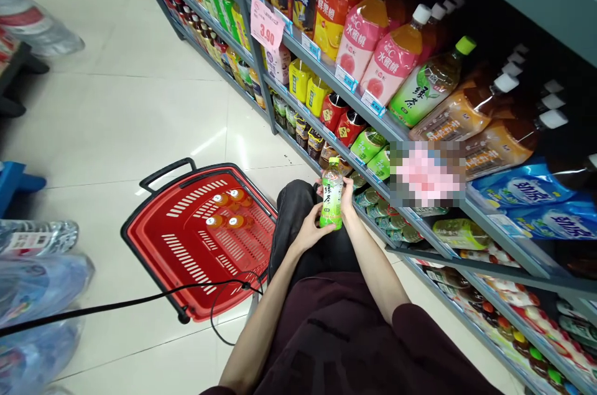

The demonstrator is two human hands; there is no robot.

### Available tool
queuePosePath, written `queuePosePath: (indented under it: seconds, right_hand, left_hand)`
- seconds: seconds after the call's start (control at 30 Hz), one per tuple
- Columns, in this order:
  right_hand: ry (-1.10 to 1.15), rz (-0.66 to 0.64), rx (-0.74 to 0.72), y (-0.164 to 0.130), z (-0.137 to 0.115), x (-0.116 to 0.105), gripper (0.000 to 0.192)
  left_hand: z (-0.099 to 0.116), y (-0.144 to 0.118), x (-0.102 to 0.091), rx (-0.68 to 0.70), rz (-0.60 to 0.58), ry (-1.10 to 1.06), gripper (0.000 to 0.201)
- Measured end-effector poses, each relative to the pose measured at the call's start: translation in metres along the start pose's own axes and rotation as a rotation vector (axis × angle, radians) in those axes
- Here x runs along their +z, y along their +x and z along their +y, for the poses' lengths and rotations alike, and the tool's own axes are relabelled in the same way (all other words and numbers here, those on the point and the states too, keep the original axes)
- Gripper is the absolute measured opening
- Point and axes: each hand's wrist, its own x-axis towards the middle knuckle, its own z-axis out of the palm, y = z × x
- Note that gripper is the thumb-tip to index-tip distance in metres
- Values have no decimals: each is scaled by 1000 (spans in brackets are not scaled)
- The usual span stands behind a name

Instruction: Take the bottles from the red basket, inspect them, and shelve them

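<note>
In the head view, a small green tea bottle [331, 194] is held upright between both hands above the lap, the left hand [311, 228] curled around its lower left side, the right hand [346, 199] closed behind its right side, beside a red basket [153, 239] on the floor and near the drink shelves [396, 134].

The person wears a dark maroon top with short sleeves ending above the elbows and black trousers, both forearms bare, the left hand [311, 228] and right hand [347, 197] without gloves, rings or a watch.
</note>
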Motion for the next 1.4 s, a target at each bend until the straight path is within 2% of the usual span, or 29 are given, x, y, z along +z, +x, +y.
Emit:
queuePosePath:
  seconds: [0.07, 0.17, 0.37, 0.5, 0.6, 0.87, 0.97, 1.1, 1.2, 1.4]
  right_hand:
    - [-6, -62, 50, 1, 1, -3, 82]
    - [-24, -77, 56, 2, 2, -5, 81]
    - [82, -53, -3, -1, 3, 1, 62]
    - [156, 44, -49, 5, 10, 0, 54]
    - [197, 102, -54, 9, 15, -3, 56]
    - [184, 66, -30, 6, 16, -1, 69]
    - [207, 52, -60, 5, 14, 3, 64]
    - [308, 82, -79, 6, 15, 6, 54]
    - [371, 102, -69, 7, 15, 8, 48]
    - [425, 102, -54, 6, 12, 10, 36]
  left_hand:
    - [1, -3, 4, 32, 9, 53, 92]
    - [3, -4, 7, 45, 28, 70, 99]
    - [-1, -1, -1, 21, 41, -7, 88]
    - [-5, 2, -9, 63, 242, -50, 84]
    - [-2, 3, -9, 13, 334, -172, 85]
    - [17, 5, -9, -221, 218, -460, 72]
    - [22, 5, -12, -316, 162, -544, 66]
    - [28, 4, -14, -352, 199, -607, 62]
    - [31, 3, -16, -358, 185, -628, 59]
    - [29, 3, -17, -414, 204, -678, 53]
